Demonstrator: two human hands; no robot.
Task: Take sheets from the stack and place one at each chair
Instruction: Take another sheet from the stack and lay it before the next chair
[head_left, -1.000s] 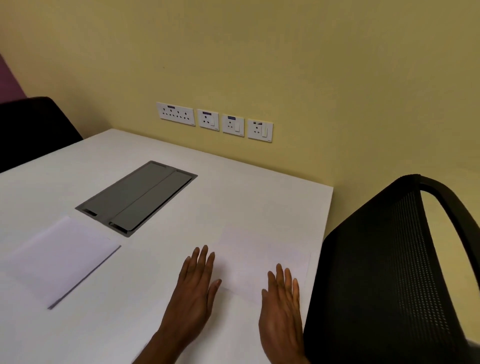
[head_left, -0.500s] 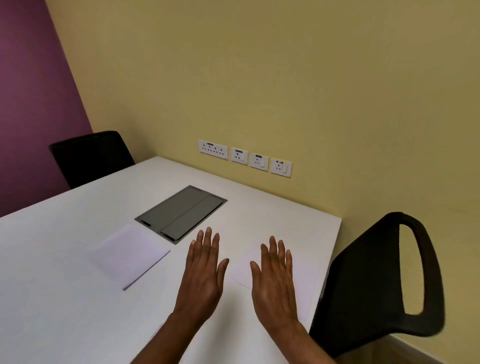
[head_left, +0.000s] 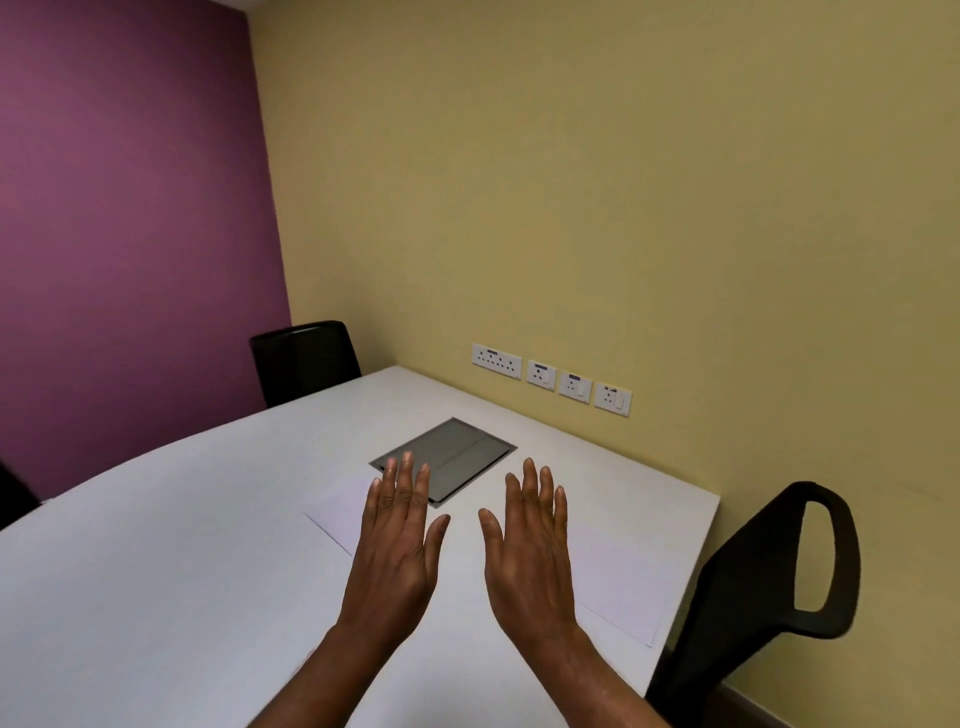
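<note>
My left hand (head_left: 397, 540) and my right hand (head_left: 527, 545) hover side by side above the white table (head_left: 171, 571), palms down, fingers spread, holding nothing. A single white sheet (head_left: 618, 582) lies flat near the table's right edge, in front of the black chair (head_left: 753, 587); my right hand covers its left part. The stack of sheets (head_left: 337, 506) lies left of centre, partly hidden behind my left hand. A second black chair (head_left: 304, 361) stands at the far side by the purple wall.
A grey cable hatch (head_left: 457, 460) is set flush into the table beyond my fingertips. Wall sockets (head_left: 550, 376) line the yellow wall behind the table. A dark chair edge (head_left: 13, 493) shows at the far left.
Both hands have lifted off the placed sheet and risen above the table. My view has tilted up and pulled back, bringing the far chair and purple wall into sight.
</note>
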